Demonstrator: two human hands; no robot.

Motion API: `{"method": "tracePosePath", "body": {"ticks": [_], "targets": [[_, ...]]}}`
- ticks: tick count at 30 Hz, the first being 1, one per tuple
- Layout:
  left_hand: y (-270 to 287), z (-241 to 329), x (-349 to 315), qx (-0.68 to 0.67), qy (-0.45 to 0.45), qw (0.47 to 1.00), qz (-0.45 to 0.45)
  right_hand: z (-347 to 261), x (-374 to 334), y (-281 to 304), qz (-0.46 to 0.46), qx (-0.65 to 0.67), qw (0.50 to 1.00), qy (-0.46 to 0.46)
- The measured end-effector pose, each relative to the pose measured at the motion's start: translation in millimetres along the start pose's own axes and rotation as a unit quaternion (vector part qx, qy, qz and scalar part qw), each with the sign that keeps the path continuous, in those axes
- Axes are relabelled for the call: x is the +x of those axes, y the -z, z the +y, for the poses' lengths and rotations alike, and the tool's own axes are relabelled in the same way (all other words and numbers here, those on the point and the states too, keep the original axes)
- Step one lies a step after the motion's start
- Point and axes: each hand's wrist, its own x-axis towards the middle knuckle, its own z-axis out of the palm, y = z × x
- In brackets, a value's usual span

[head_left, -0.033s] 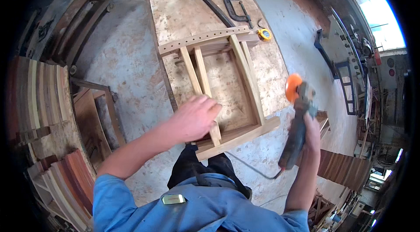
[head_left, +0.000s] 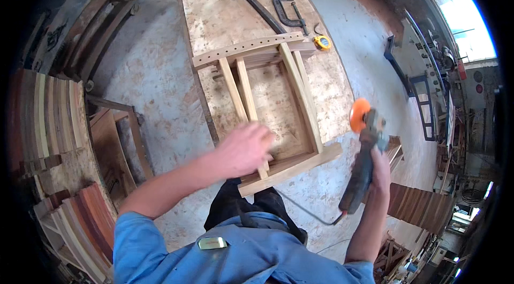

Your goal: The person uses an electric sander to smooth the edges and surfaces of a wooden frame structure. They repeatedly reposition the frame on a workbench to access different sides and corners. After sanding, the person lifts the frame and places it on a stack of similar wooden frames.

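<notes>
Counter (head_left: pixel 214 21): hammer (head_left: pixel 261 10), C-clamp (head_left: pixel 278 10), tape measure (head_left: pixel 322 43) are lying beyond wooden frame (head_left: pixel 303 102); left hand (head_left: pixel 246 147) is covering frame's near-left part, grip unclear; right hand (head_left: pixel 381 171) is clasping grinder (head_left: pixel 357 179).

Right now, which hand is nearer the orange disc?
Right. The right hand grips the tool, just behind the disc; the left hand is farther off leftward, over the frame.

Pale wooden tabletop (head_left: pixel 214 10), wooden frame (head_left: pixel 301 96) on it, hammer (head_left: pixel 261 12), C-clamp (head_left: pixel 279 12), yellow tape measure (head_left: pixel 322 43)
</notes>
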Motion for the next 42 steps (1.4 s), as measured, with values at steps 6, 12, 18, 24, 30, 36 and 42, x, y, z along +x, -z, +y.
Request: {"method": "tracePosePath", "body": {"ticks": [6, 12, 18, 24, 30, 36, 42], "targets": [[-79, 90, 27, -0.035, 0.089, 0.989, -0.116, 55, -48, 61, 0.061, 0.100, 0.993, -0.028], [-108, 92, 32, -0.087, 0.172, 0.980, -0.049, 99, -51, 141, 0.026, 0.124, 0.992, -0.023], [-28, 144, 2, -0.041, 0.214, 0.976, -0.016, 76, -58, 151, -0.026, 0.129, 0.991, -0.029], [-34, 191, -94, -0.029, 0.398, 0.913, 0.081, 58, -56, 169, -0.037, 0.057, 0.997, -0.035], [17, 235, -231, 0.105, 0.597, 0.776, 0.173, 50, -44, 152, -0.077, 0.060, 0.995, -0.034], [110, 236, -377, 0.196, 0.758, 0.586, 0.208, 45, -42, 115, -0.125, 0.047, 0.991, -0.020], [175, 213, -521, 0.250, 0.772, 0.549, 0.200, 47, -11, 81, -0.172, 0.051, 0.983, -0.032]]}}
